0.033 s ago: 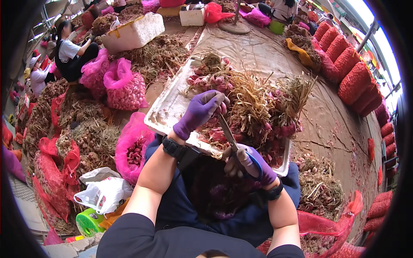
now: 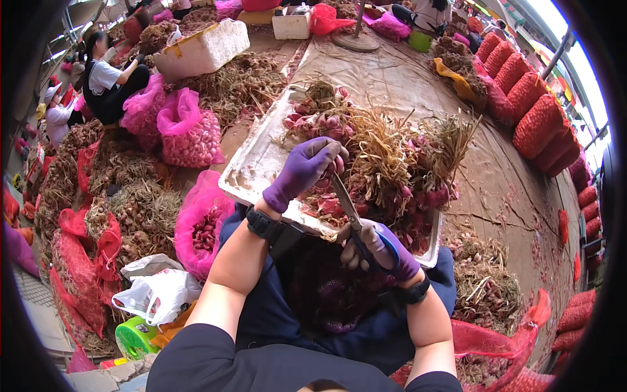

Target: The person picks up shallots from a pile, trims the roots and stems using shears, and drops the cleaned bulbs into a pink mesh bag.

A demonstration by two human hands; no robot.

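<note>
My left hand (image 2: 307,167), in a purple glove with pale fingertips, is closed over the box on what looks like a garlic bulb (image 2: 331,171), mostly hidden by the fingers. Scissors (image 2: 346,202) with long metal blades and blue handles are gripped in my right hand (image 2: 385,250), also gloved in purple. The blade tips point up and reach to just under the left fingers. A white foam box (image 2: 255,168) stands in front of me. Heaped in its right part are garlic bulbs (image 2: 436,196) with pinkish-purple skins and dry stalks (image 2: 375,153).
To the left stand pink mesh bags (image 2: 189,140) of garlic, an open pink net bag (image 2: 189,225), a white plastic bag (image 2: 157,297) and a green stool (image 2: 135,336). Garlic piles (image 2: 486,281) lie to the right. Full red sacks (image 2: 539,124) line the far right. A person (image 2: 104,78) sits far left.
</note>
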